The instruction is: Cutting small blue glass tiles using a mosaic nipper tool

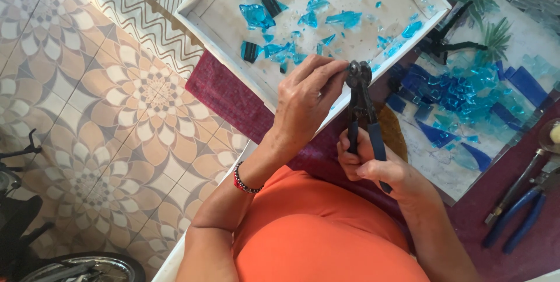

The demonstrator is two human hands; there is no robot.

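Note:
My right hand [376, 168] grips the blue handles of black wheeled glass nippers [360, 104], jaws pointing up. My left hand [306, 98] pinches something small at the nipper jaws; the piece itself is hidden by my fingertips. Both hands hover over the near edge of a white tray [216, 10] that holds several blue and dark glass shards [256, 16]. To the right lies a mosaic panel [431, 165] with blue glass pieces [461, 92] laid in a patch.
Blue-handled pliers [516, 215] and another metal tool [519, 185] lie at the right on a dark red cloth [224, 92]. Green and black shapes [466, 25] sit on the panel's top. Patterned floor tiles [105, 112] spread to the left, with dark equipment [23, 223] at bottom left.

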